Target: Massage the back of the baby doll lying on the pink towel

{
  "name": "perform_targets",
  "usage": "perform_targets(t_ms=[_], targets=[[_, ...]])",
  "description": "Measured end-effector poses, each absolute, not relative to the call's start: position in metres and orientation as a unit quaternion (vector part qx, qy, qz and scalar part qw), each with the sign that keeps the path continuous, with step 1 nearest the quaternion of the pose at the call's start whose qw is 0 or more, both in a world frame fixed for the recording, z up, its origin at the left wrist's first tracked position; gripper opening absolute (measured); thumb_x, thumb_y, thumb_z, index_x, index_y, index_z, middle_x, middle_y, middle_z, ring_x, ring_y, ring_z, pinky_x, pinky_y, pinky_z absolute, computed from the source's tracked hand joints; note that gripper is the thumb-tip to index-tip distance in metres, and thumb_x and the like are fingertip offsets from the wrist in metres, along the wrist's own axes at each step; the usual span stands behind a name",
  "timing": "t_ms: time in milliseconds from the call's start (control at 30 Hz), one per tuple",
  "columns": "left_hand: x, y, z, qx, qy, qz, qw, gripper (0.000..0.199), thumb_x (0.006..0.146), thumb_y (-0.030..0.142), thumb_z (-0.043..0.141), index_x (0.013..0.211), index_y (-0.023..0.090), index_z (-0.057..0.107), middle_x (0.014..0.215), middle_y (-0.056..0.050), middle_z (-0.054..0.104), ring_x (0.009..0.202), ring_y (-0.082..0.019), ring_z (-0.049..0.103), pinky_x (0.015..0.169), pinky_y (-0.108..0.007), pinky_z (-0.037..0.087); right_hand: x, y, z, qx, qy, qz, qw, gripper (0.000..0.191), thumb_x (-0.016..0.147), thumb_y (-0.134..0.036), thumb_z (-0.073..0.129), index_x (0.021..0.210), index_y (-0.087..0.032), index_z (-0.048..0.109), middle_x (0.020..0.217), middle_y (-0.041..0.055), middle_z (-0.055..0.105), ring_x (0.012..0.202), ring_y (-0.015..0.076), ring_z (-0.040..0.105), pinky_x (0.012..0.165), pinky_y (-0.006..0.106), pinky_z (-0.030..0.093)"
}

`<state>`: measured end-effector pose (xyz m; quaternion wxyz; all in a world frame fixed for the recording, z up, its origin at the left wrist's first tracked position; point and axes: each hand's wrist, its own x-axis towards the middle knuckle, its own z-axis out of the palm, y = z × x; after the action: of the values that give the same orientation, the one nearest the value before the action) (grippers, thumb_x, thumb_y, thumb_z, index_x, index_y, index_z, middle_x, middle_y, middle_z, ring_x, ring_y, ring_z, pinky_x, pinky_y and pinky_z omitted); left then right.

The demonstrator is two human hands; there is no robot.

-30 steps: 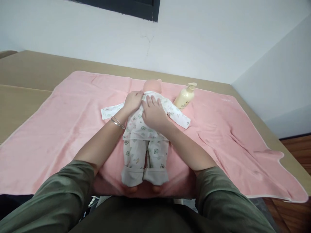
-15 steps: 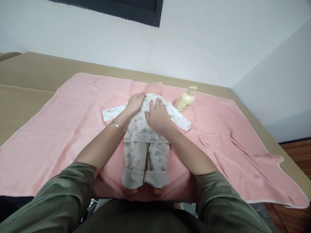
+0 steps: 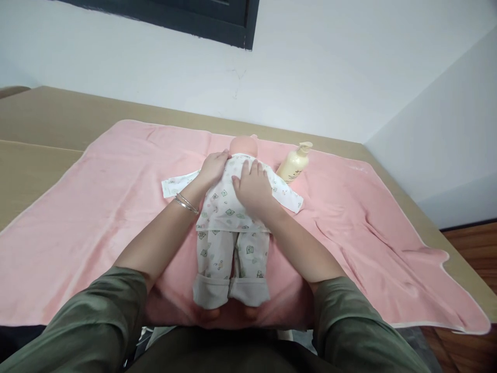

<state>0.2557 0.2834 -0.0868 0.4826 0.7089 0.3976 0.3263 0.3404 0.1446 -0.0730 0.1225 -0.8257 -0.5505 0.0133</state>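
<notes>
The right hand [image 3: 254,189] has loose fingers [image 3: 254,168], spread flat on the doll [image 3: 227,220] under them. The left hand [image 3: 213,169] touches its shoulder; I can't tell if it grips.

White wall [image 3: 318,72] (dark frame [image 3: 217,28] above)

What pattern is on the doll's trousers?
The doll's trousers are white with small scattered printed motifs, some green; best seen in the head view.
</notes>
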Motion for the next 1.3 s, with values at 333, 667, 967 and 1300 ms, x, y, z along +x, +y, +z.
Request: perform_targets(t_ms=[333,667,967,1300], targets=[[0.261,0.277,-0.1,0.793,0.349,0.289,0.408,0.054,0.103,0.029,0.037,0.142,0.011,0.07,0.156,-0.016,0.068,0.151,-0.029,0.06,0.133,-0.044,0.041,0.386,0.161,-0.065,-0.701,-0.696,0.101,0.12,0.071,0.109,-0.044,0.046,0.175,-0.019,0.035,0.185,0.0104,0.015,0.175,0.034,0.008,0.141,0.067,0.006],[0.262,0.216,-0.085,0.894,0.375,0.189,0.159,0.064,0.108,0.029,0.033,0.161,-0.005,0.048,0.172,-0.03,0.045,0.165,-0.042,0.039,0.137,-0.057,0.03,0.383,0.163,-0.062,-0.858,-0.494,0.079,0.112,0.074,0.116,-0.05,0.028,0.165,0.005,0.042,0.173,0.0336,0.037,0.166,0.0436,0.035,0.136,0.062,0.028],[0.26,0.258,-0.083,0.888,0.391,0.151,0.192,0.063,0.11,0.038,0.031,0.152,-0.001,0.057,0.162,-0.025,0.059,0.155,-0.037,0.052,0.133,-0.046,0.038,0.35,0.138,-0.04,-0.818,-0.564,0.108,0.005,0.072,0.115,-0.04,0.032,0.171,0.006,0.027,0.175,0.0332,0.031,0.166,0.0448,0.032,0.135,0.052,0.029],[0.252,0.248,-0.067,0.904,0.363,0.119,0.194,0.047,0.107,0.036,0.035,0.123,0.011,0.072,0.13,-0.021,0.077,0.118,-0.033,0.073,0.103,-0.043,0.058,0.389,0.157,-0.058,-0.831,-0.539,0.089,0.102,0.066,0.117,-0.05,0.027,0.153,-0.002,0.054,0.162,0.0271,0.056,0.153,0.0401,0.051,0.134,0.06,0.021]])
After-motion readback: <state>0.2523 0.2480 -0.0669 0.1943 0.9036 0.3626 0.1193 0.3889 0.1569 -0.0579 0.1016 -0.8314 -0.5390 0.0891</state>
